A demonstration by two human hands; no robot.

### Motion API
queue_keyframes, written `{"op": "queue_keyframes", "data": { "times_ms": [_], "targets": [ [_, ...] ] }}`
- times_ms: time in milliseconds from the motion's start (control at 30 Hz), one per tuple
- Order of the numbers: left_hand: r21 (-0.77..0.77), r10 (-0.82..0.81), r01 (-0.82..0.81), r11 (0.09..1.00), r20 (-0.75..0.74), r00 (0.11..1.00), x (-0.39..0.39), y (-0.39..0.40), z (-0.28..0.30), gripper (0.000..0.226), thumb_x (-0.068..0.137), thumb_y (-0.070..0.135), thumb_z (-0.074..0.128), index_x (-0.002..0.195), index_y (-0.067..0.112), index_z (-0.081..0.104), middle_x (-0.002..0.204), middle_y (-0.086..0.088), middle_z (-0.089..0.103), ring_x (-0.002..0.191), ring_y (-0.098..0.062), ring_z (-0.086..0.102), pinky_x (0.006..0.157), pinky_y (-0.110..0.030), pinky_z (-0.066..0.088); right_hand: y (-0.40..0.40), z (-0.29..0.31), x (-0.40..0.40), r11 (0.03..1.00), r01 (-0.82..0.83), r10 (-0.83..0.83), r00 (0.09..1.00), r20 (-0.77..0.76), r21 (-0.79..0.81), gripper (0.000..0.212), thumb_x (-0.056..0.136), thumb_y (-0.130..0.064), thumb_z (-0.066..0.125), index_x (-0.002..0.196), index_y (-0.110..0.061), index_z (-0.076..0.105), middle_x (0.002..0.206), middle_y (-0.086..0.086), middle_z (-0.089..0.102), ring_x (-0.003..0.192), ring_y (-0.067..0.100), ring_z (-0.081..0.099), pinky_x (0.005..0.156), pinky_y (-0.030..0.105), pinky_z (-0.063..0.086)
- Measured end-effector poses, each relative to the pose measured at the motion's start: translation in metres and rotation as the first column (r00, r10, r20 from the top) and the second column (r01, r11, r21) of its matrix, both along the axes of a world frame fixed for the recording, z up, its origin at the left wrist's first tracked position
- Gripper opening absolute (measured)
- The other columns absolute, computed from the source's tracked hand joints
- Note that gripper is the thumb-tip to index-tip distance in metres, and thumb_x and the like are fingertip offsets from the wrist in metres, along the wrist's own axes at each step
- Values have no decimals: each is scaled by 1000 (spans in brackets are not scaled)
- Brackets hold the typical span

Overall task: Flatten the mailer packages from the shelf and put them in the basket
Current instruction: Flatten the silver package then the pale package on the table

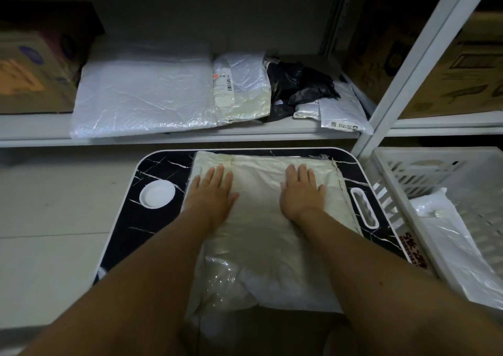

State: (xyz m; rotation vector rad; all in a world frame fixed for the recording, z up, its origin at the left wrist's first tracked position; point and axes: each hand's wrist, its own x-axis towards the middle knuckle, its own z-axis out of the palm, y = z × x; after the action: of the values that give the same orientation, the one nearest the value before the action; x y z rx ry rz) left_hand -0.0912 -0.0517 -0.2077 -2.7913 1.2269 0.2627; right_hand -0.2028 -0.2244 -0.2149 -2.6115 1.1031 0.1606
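while squeezing trapped air out, pressing flat open left hand [215, 189] and right hand [300, 191] onto puffy cream plastic mailer [261, 219].

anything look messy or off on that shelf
Yes: the black mailer is crumpled in a heap on the shelf, lying over the white mailers beside it, while the large white mailer to its left lies flat.
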Motion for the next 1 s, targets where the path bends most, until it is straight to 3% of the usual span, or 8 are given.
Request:
{"op": "queue_keyframes", "data": {
  "times_ms": [100,233,433,667,767,867,933,1000],
  "targets": [
    [18,82,-83,996,30,996,-12,15,13,57,102,30,28,153,19,5,161,-9,-6,148,-28,-1,119,-50,10,20,16,-8,997,1,3,999,51,-77,74,95,-15,50,155,-18,6,163,9,-2,150,26,-1,120,48,12],
    [22,102,-103,994,28,994,-40,24,38,59,97,13,36,151,20,14,161,-12,-6,148,-30,-1,118,-54,10,60,38,-24,995,-71,76,995,69,-75,63,94,-16,46,152,-16,21,162,11,4,149,27,3,119,50,13],
    [2,178,-179,984,-97,979,-94,51,49,55,101,36,28,152,26,10,161,-6,-4,148,-26,0,116,-56,9,127,46,-70,975,-215,219,971,100,-49,56,102,-47,21,151,-21,23,162,8,8,149,25,5,117,55,12],
    [157,213,-191,969,-138,967,-144,93,28,64,98,44,31,151,37,-5,160,-2,-15,147,-32,-11,112,-65,1,150,19,-126,922,-365,350,928,-126,-131,57,102,-39,31,153,-30,7,163,7,1,149,29,0,113,64,8],
    [97,455,-444,891,-194,869,-153,103,28,71,94,33,41,151,34,-3,160,-9,-11,145,-40,-4,111,-65,8,145,19,-143,955,-258,233,958,-168,-143,61,100,-33,37,153,-27,6,161,10,5,148,30,3,112,63,12],
    [59,707,-747,662,-379,597,-150,106,36,75,96,37,45,152,15,0,157,-22,-1,142,-43,12,113,-55,20,146,25,-152,985,1,-9,999,-46,-174,52,101,-39,36,147,-18,24,149,11,30,137,28,27,107,53,28],
    [61,713,-777,626,-448,540,-151,107,35,71,99,34,42,150,1,5,154,-26,11,139,-40,24,113,-46,28,151,31,-159,965,196,-189,980,56,-175,45,101,-41,38,136,-14,36,134,10,42,123,27,40,96,44,38],
    [60,685,-759,649,-481,547,-150,108,31,59,99,27,41,145,-4,22,147,-22,29,132,-35,38,107,-39,35,158,38,-168,929,368,-361,923,134,-33,39,101,-39,39,129,-11,37,128,11,47,116,29,49,86,41,43]
  ]
}}
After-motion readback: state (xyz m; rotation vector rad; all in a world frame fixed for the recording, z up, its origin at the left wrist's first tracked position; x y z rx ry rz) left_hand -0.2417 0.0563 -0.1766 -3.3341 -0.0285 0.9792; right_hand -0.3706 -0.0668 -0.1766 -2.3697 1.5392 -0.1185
